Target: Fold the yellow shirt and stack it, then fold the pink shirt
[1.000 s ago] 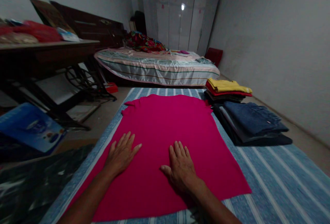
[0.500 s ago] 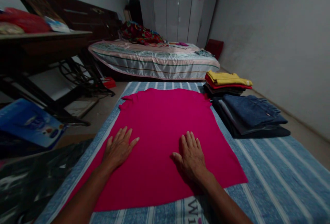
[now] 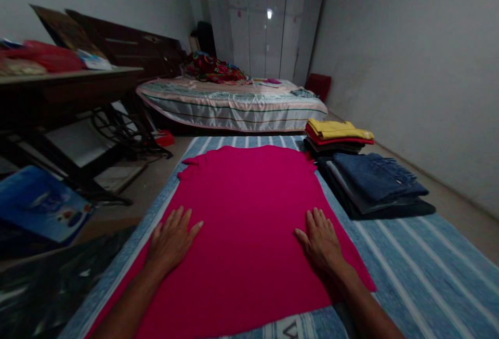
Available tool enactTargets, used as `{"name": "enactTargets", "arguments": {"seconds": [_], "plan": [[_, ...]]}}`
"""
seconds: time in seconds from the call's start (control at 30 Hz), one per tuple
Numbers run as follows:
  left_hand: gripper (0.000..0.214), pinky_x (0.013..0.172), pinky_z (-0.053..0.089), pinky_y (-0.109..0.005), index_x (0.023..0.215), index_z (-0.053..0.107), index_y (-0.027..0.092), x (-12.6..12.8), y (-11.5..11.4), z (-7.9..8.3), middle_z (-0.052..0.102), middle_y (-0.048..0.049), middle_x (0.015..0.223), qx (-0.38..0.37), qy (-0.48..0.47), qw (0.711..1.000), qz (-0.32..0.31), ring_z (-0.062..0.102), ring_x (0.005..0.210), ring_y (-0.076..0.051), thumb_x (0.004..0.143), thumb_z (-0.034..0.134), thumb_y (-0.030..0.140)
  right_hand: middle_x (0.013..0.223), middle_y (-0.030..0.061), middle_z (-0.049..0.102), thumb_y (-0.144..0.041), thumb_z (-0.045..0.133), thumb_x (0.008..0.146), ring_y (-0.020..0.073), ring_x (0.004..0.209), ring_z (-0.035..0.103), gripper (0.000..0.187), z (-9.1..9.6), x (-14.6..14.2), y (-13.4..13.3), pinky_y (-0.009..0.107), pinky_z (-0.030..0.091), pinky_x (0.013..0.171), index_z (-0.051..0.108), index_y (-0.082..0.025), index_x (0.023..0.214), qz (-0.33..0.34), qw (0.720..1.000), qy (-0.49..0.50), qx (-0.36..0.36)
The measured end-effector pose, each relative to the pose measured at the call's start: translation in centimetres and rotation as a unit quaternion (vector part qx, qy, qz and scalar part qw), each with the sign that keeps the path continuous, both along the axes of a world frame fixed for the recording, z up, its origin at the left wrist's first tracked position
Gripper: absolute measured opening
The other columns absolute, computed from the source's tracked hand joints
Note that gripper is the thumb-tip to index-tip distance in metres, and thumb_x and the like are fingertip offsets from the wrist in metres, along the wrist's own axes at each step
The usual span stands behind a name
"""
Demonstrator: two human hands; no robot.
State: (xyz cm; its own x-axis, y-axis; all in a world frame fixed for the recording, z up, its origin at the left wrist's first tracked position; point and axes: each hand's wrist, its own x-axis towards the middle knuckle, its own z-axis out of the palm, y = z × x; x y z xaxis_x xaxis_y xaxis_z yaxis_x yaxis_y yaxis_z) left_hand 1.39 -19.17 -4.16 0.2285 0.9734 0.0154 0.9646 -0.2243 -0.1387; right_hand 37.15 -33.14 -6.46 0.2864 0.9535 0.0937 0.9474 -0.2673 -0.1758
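Note:
A bright pink shirt [image 3: 249, 224] lies spread out on the blue and white striped bedcover [image 3: 413, 261]. Ruffled edges show at its two far corners. My left hand [image 3: 171, 240] rests flat on the left part of the cloth, fingers stretched forward and thumb apart. On the right part, near the side edge, my right hand [image 3: 322, 239] lies palm down with its fingers extended. Neither hand grips the fabric. The shirt's near left corner is partly hidden by my left forearm.
To the right are a pile of folded jeans [image 3: 374, 180] and a stack topped with yellow cloth [image 3: 339, 130]. A second bed [image 3: 234, 105] stands beyond. At left are a sewing machine table [image 3: 70, 81], a blue box [image 3: 42, 209] and dark plastic [image 3: 58, 276].
My right hand has slid right across the shirt towards its side edge. My left hand has shifted slightly left. The camera has tilted up a little.

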Motion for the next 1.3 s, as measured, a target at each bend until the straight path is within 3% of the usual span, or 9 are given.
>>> {"name": "enactTargets", "arguments": {"seconds": [0.17, 0.4, 0.57, 0.83, 1.07, 1.3], "plan": [[0.061, 0.111, 0.023, -0.045, 0.143, 0.041, 0.012, 0.1, -0.2, 0.3, 0.033, -0.0136, 0.153, -0.002, 0.009, 1.000, 0.021, 0.025, 0.142, -0.027, 0.090, 0.032, 0.040, 0.149, 0.0251, 0.032, -0.060, 0.035, 0.092, 0.0361, 0.141, 0.025, 0.075, -0.9, 1.0, 0.5, 0.052, 0.022, 0.111, 0.041, -0.003, 0.141, 0.004, 1.000, -0.023, 0.014], [0.053, 0.111, 0.022, -0.047, 0.135, 0.053, 0.019, -0.2, -0.4, 0.2, 0.039, -0.0103, 0.150, -0.008, -0.002, 1.000, 0.000, 0.026, 0.142, -0.029, 0.090, 0.034, 0.038, 0.146, 0.0268, 0.037, -0.063, 0.034, 0.091, 0.0356, 0.138, 0.030, 0.079, -2.0, 3.9, 1.4, 0.049, 0.024, 0.110, 0.045, -0.001, 0.138, 0.014, 0.995, -0.093, 0.023], [0.056, 0.112, 0.022, -0.047, 0.138, 0.049, 0.015, 0.2, -0.8, 0.7, 0.038, -0.0141, 0.149, 0.012, -0.053, 0.998, 0.016, 0.029, 0.141, -0.029, 0.090, 0.034, 0.042, 0.147, 0.0259, 0.037, -0.063, 0.028, 0.091, 0.0345, 0.139, 0.030, 0.080, -3.4, 5.2, 0.9, 0.049, 0.025, 0.110, 0.045, -0.001, 0.138, 0.025, 0.994, -0.100, 0.045], [0.063, 0.113, 0.022, -0.046, 0.142, 0.042, 0.010, 0.3, -0.9, 1.3, 0.032, -0.0146, 0.152, -0.022, -0.034, 0.998, 0.037, 0.026, 0.142, -0.028, 0.090, 0.035, 0.044, 0.142, 0.0257, 0.043, -0.058, 0.029, 0.093, 0.0346, 0.135, 0.037, 0.071, -4.5, 5.6, 1.3, 0.050, 0.032, 0.107, 0.049, -0.003, 0.133, 0.016, 0.990, -0.114, 0.086], [0.066, 0.113, 0.025, -0.045, 0.139, 0.046, 0.006, 2.1, 1.6, 2.4, 0.032, -0.0186, 0.152, 0.001, -0.078, 0.997, 0.031, 0.026, 0.142, -0.030, 0.090, 0.033, 0.049, 0.142, 0.0217, 0.046, -0.059, 0.033, 0.092, 0.0334, 0.134, 0.039, 0.067, -3.5, 3.8, 4.9, 0.049, 0.031, 0.109, 0.052, -0.009, 0.132, 0.055, 0.989, -0.092, 0.105], [0.065, 0.112, 0.024, -0.048, 0.140, 0.045, 0.008, 1.7, 3.9, 1.6, 0.033, -0.0180, 0.151, -0.001, -0.066, 0.997, 0.044, 0.027, 0.142, -0.029, 0.089, 0.033, 0.046, 0.146, 0.0202, 0.042, -0.064, 0.031, 0.091, 0.0337, 0.137, 0.035, 0.074, -5.7, 4.5, 5.4, 0.051, 0.029, 0.110, 0.048, -0.010, 0.136, 0.056, 0.990, -0.093, 0.088]]}}
